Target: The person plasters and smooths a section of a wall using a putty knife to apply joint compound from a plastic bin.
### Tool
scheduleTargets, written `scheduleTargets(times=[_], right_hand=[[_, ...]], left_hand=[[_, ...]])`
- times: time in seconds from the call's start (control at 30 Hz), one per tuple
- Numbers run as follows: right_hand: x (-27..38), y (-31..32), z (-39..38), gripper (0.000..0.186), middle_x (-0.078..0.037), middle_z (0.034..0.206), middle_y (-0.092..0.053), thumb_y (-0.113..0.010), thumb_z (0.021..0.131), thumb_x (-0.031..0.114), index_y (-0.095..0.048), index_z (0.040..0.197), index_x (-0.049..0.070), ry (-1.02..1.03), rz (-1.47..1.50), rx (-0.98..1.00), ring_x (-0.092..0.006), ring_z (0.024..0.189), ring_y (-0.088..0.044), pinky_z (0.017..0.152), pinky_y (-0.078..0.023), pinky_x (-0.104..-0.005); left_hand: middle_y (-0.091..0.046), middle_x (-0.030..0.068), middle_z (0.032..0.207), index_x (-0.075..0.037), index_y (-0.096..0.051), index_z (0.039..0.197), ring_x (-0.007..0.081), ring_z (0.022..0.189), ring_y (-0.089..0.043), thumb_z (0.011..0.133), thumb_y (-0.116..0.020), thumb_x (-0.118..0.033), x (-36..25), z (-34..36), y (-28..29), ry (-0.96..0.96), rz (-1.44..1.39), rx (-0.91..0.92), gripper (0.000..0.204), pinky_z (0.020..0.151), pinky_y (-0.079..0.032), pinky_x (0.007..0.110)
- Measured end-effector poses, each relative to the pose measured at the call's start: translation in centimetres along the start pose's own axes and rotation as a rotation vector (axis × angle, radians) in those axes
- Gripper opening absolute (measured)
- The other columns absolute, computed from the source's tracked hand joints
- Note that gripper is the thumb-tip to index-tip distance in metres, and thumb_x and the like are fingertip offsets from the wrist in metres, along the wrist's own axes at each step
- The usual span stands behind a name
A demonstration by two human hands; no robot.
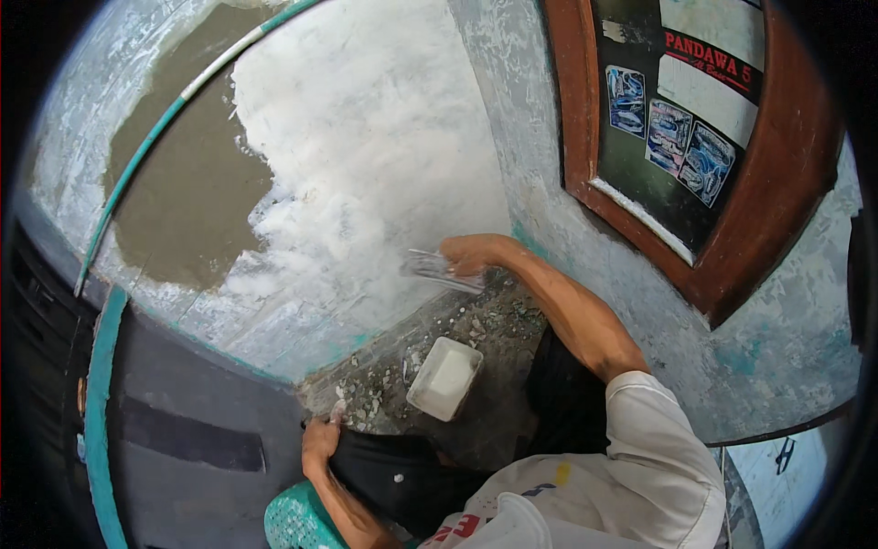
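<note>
My right hand point(471, 254) is closed on a flat metal plastering trowel point(441, 271), which is blurred by motion. The trowel lies close against the lower right of a white plaster coat point(366, 137) on the wall. My left hand point(320, 442) is by my left knee, its fingers curled. Something whitish sticks up from it, and I cannot make out whether it is a small tool or a smeared finger. Between my legs, a white rectangular tub point(445, 379) with pale paste inside stands on the floor.
Bare grey cement point(192, 183) borders the white coat on the left. A teal hose or pipe point(155, 137) arcs across it. Crumbled debris point(384, 389) litters the floor around the tub. A brown-framed window point(631, 220) with stickers is at right; a speckled teal seat point(297, 520) is below me.
</note>
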State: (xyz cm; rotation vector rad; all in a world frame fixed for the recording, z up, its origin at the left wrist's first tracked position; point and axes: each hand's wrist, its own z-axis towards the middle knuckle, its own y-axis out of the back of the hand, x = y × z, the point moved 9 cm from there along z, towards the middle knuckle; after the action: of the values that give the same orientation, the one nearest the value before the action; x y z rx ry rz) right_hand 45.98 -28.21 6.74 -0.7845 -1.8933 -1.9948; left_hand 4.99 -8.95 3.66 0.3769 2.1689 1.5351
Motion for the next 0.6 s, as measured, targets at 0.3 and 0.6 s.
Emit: scheduleTargets(times=[0.3, 0.6], right_hand=[[-1.8, 0.0, -1.6, 0.028, -0.022, 0.109, -0.074, -0.066, 0.079, 0.009, -0.074, 0.105, 0.001, -0.352, -0.292, -0.094, -0.0376, 0.102, -0.072, 0.083, -0.059, -0.0478], [0.1, 0.0, -1.5, 0.023, -0.026, 0.092, -0.073, -0.065, 0.071, 0.005, -0.074, 0.089, -0.006, -0.239, -0.212, -0.167, -0.0396, 0.084, -0.074, 0.069, -0.056, -0.0487]], left_hand=[[-0.069, 0.0334, 0.111, 0.005, -0.075, 0.105, 0.0479, 0.112, -0.065, 0.097, -0.058, -0.055, -1.2, -2.0, 1.4, -0.069, 0.105, -0.046, 0.063, 0.097, -0.049, 0.051], [-0.068, 0.0355, 0.107, 0.01, -0.073, 0.102, 0.0489, 0.108, -0.066, 0.096, -0.062, -0.051, 0.4, -1.2, 0.5, -0.043, 0.186, -0.038, 0.063, 0.094, -0.052, 0.05]])
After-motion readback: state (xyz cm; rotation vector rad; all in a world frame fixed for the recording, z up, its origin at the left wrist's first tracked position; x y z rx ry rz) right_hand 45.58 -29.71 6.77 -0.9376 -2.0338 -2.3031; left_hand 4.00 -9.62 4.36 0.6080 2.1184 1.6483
